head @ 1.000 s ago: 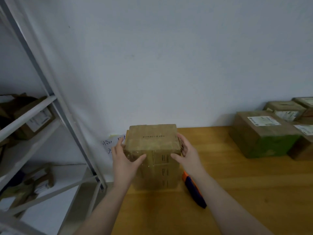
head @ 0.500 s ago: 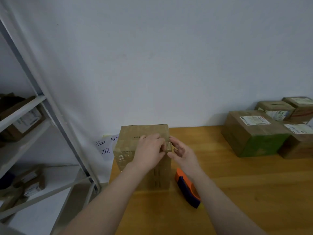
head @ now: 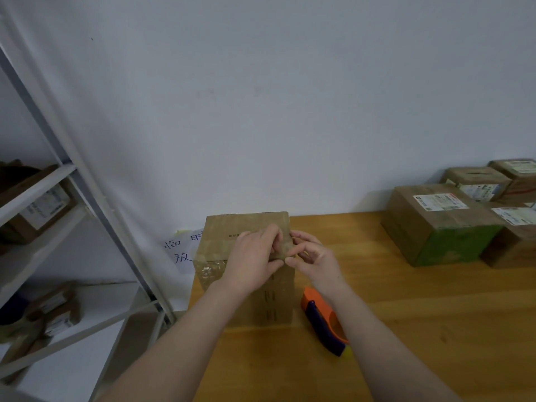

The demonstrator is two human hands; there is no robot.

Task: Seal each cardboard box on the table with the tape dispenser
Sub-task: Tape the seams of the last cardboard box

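A tall cardboard box [head: 220, 236] stands on end at the left end of the wooden table [head: 420, 314]; glossy clear tape shows on its upper front face. Both my hands work at its top right corner. My left hand [head: 252, 256] lies across the top, with bent fingers on the right edge and the thumb on the front face. My right hand [head: 316, 256] pinches that same corner edge between thumb and forefinger. The orange and dark blue tape dispenser [head: 324, 323] lies on the table just right of the box, partly under my right forearm.
Several labelled cardboard boxes [head: 441, 224] sit at the table's right, against the white wall. A metal shelf rack [head: 37, 181] with more parcels stands left of the table. A handwritten paper note [head: 182, 250] hangs behind the box.
My hands left the box's two sides and came together at its top right corner; the left hand crossed over the top. The view shifted slightly to the right.
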